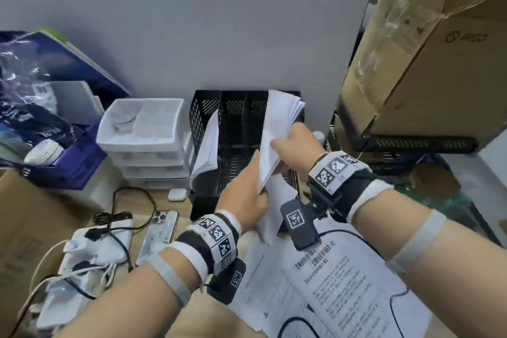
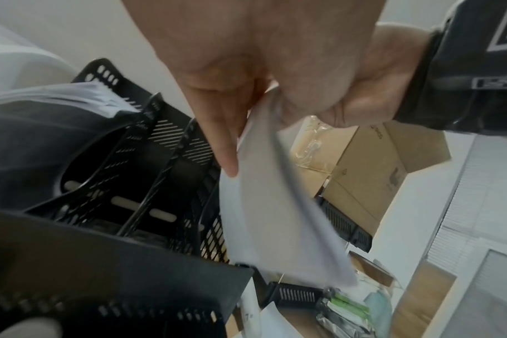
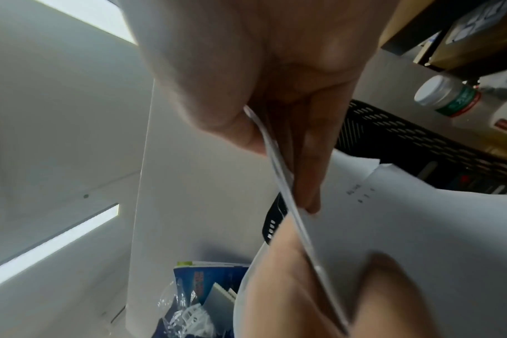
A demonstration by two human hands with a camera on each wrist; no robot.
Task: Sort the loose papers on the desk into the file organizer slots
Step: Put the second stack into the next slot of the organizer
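A black mesh file organizer (image 1: 233, 129) stands against the grey wall, and its left slot holds a leaning sheaf of sheets (image 1: 205, 151). My right hand (image 1: 288, 145) grips a thick stack of white papers (image 1: 278, 118) upright over the organizer's right slot. The thumb and fingers (image 3: 310, 173) pinch its edge. My left hand (image 1: 248, 186) pinches the lower end of the same stack, where sheets hang down (image 1: 274, 208); its index finger (image 2: 226, 148) lies along the paper (image 2: 269, 217). Loose printed sheets (image 1: 343, 282) lie on the desk under my forearms.
A white drawer unit (image 1: 142, 129) and a blue basket of clutter (image 1: 55, 145) stand left of the organizer. A phone (image 1: 159, 236), an earbud case (image 1: 177, 195) and a cabled power strip (image 1: 90, 255) lie front left. Cardboard boxes (image 1: 425, 63) and a white-capped bottle (image 3: 446, 96) crowd the right.
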